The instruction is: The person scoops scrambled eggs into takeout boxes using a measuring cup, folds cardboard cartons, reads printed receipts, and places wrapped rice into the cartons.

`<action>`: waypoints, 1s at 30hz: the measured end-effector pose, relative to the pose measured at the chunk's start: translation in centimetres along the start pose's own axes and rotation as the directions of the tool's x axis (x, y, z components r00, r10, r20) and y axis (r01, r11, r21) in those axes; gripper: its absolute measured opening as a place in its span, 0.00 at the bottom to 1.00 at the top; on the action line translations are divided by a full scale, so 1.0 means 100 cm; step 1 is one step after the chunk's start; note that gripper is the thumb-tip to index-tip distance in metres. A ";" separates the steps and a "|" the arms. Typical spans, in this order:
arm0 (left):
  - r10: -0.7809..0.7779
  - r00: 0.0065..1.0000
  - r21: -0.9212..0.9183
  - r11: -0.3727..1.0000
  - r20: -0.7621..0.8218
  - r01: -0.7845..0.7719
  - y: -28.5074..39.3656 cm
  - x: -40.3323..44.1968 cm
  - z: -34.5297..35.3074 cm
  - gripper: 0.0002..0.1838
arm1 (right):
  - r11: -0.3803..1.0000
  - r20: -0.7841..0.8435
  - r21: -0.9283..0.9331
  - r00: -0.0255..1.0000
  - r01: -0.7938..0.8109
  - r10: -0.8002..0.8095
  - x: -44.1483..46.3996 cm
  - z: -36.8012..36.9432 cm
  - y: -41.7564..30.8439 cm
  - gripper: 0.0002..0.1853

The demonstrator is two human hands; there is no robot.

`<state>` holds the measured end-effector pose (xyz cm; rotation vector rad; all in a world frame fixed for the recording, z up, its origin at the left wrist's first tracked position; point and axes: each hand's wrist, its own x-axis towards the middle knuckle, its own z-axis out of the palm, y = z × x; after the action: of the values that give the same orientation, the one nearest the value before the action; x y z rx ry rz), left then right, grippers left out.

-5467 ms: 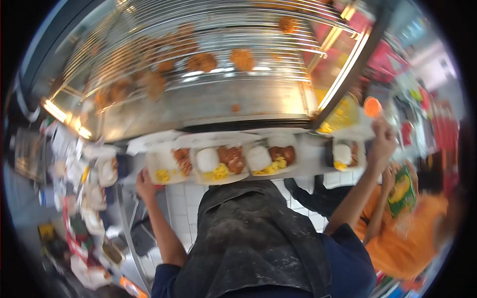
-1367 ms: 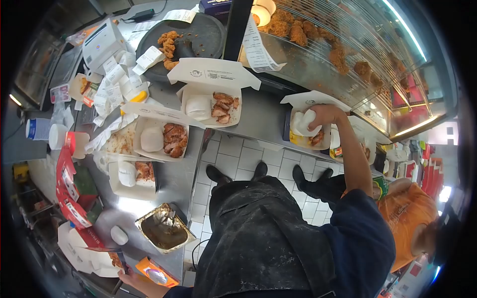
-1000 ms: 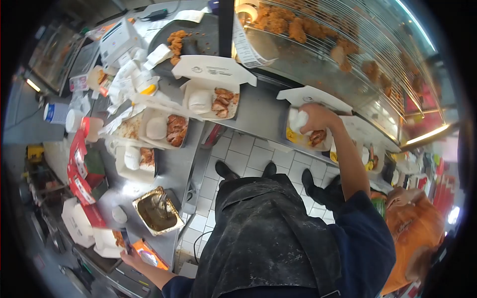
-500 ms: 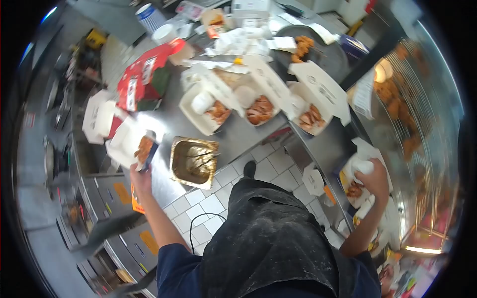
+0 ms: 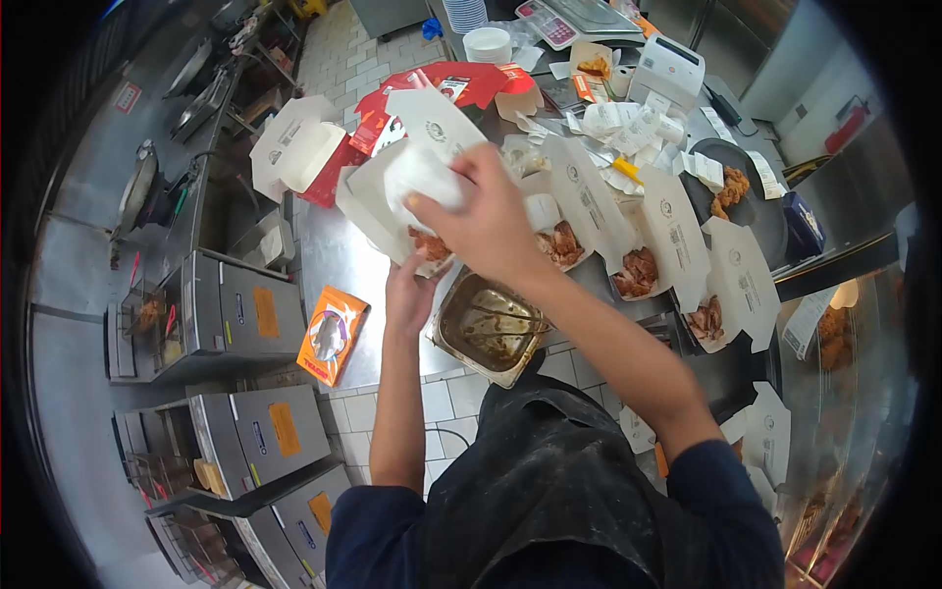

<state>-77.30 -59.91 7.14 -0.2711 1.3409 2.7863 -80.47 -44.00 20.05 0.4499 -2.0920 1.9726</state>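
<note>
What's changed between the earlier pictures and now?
The right hand carried a round white wrapped bundle leftward from beside the glass display case to the open white cardboard box in the left hand. Unchanged: that hold, and the gold-coloured metal tray on the steel counter.

Bright overall, glare on steel, slight hand blur, fisheye-curved dark edges.

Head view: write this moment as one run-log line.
left hand: holding open box | right hand: white bundle in grip, over box | metal pan: beside left hand
</note>
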 end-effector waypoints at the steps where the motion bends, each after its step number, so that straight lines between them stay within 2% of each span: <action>1: -0.003 1.000 -0.012 1.000 0.014 0.003 -0.002 -0.001 0.004 0.25 | 0.993 0.006 -0.085 0.996 -0.087 0.088 0.017 0.014 0.009 0.25; 2: -0.005 1.000 -0.026 1.000 0.026 0.006 -0.004 -0.001 0.005 0.25 | 0.970 0.007 -0.170 0.984 -0.172 0.176 0.031 0.025 0.018 0.26; 6: -0.008 0.995 -0.033 0.999 0.102 0.012 -0.014 0.003 -0.010 0.25 | 0.953 -0.001 -0.257 0.986 -0.160 0.166 0.044 0.064 0.095 0.27; 8: -0.187 0.982 -0.209 0.959 0.040 0.191 -0.015 0.003 -0.012 0.23 | 0.832 0.119 -0.549 0.979 -0.073 0.164 0.038 0.069 0.104 0.23; 9: -0.197 0.980 -0.276 0.943 -0.014 0.185 -0.020 0.005 -0.019 0.21 | 0.824 0.179 -0.565 0.981 0.038 0.077 0.032 0.069 0.109 0.22; 10: -0.185 0.983 -0.319 0.932 -0.016 0.170 -0.031 0.014 -0.037 0.20 | 0.776 0.367 -0.596 0.930 0.209 0.032 0.025 0.071 0.099 0.20; 11: -0.273 0.962 -0.310 0.912 0.031 0.269 -0.036 0.024 -0.061 0.18 | 0.701 0.491 -0.637 0.870 0.322 0.047 0.014 0.053 0.091 0.18; 12: -0.215 0.977 -0.212 0.955 -0.010 0.208 -0.029 0.022 -0.050 0.19 | 0.873 0.292 -0.466 0.956 0.143 0.000 -0.004 0.052 0.088 0.14; 13: -0.220 0.972 -0.176 0.957 0.080 0.231 -0.028 0.027 -0.053 0.19 | 0.914 0.266 -0.388 0.964 0.122 -0.016 -0.018 0.044 0.078 0.13; 14: -0.230 0.963 -0.208 0.944 0.139 0.255 -0.027 0.029 -0.046 0.19 | 0.927 0.326 -0.371 0.942 0.047 0.082 -0.028 0.031 0.064 0.15; 15: -0.254 0.958 -0.135 0.953 0.134 0.272 -0.042 0.040 -0.066 0.20 | 0.937 0.397 -0.347 0.902 -0.022 0.169 -0.039 0.015 0.049 0.16; 16: -0.273 0.955 -0.060 0.958 0.118 0.281 -0.055 0.051 -0.089 0.22 | 0.955 0.384 -0.295 0.913 -0.015 0.133 -0.053 0.001 0.042 0.16; 18: -0.299 0.946 0.125 0.941 -0.125 0.314 -0.053 0.045 -0.063 0.28 | 0.967 0.331 -0.252 0.937 -0.025 0.110 -0.080 -0.033 0.030 0.15; 19: -0.298 0.951 0.195 0.931 -0.080 0.308 -0.060 0.048 -0.068 0.34 | 0.963 0.282 -0.264 0.951 -0.048 0.125 -0.093 -0.051 0.025 0.14; 20: -0.357 0.915 0.330 0.854 -0.190 0.402 -0.061 0.046 -0.065 0.31 | 0.935 0.248 -0.304 0.933 -0.180 0.261 -0.101 -0.070 0.015 0.15; 21: -0.481 0.861 0.471 0.728 -0.167 0.498 -0.058 0.047 -0.072 0.30 | 0.887 0.200 -0.340 0.897 -0.313 0.393 -0.111 -0.089 0.006 0.15; 22: -0.597 0.786 0.602 0.572 -0.160 0.557 -0.054 0.051 -0.079 0.31 | 0.878 0.108 -0.344 0.915 -0.333 0.389 -0.125 -0.104 0.006 0.15; 23: -0.596 0.788 0.611 0.569 -0.154 0.550 -0.047 0.056 -0.080 0.31 | 0.871 0.017 -0.346 0.926 -0.348 0.377 -0.135 -0.118 0.009 0.15; 24: -0.452 0.843 0.751 0.438 -0.291 0.494 -0.040 0.059 -0.081 0.32 | 0.873 0.010 -0.341 0.927 -0.349 0.375 -0.143 -0.132 0.010 0.15; 25: -0.275 0.882 0.851 0.266 -0.383 0.453 -0.029 0.061 -0.087 0.33 | 0.827 -0.128 -0.333 0.891 -0.453 0.436 -0.153 -0.144 0.010 0.14; 26: 0.009 0.942 0.917 0.235 -0.334 0.323 -0.024 0.077 -0.097 0.34 | 0.772 -0.273 -0.310 0.830 -0.555 0.487 -0.160 -0.150 0.012 0.14; 27: 0.333 0.910 0.963 0.190 -0.247 0.191 -0.029 0.077 -0.106 0.35 | 0.767 -0.301 -0.300 0.819 -0.568 0.489 -0.165 -0.154 0.024 0.14; 28: 0.371 0.913 0.976 0.194 -0.169 0.102 -0.027 0.090 -0.110 0.34 | 0.744 -0.353 -0.258 0.777 -0.616 0.521 -0.172 -0.160 0.049 0.15; 29: 0.291 0.947 0.990 0.077 -0.134 0.117 -0.026 0.103 -0.114 0.34 | 0.718 -0.407 -0.215 0.729 -0.662 0.550 -0.180 -0.168 0.070 0.16; 30: 0.313 0.950 0.998 -0.059 -0.008 0.028 -0.036 0.123 -0.135 0.31 | 0.711 -0.389 -0.202 0.721 -0.674 0.573 -0.181 -0.168 0.088 0.17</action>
<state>-87.08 -68.69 -6.03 -0.3493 3.1243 0.9448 -67.67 -25.65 6.31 -0.7008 -2.4973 1.7425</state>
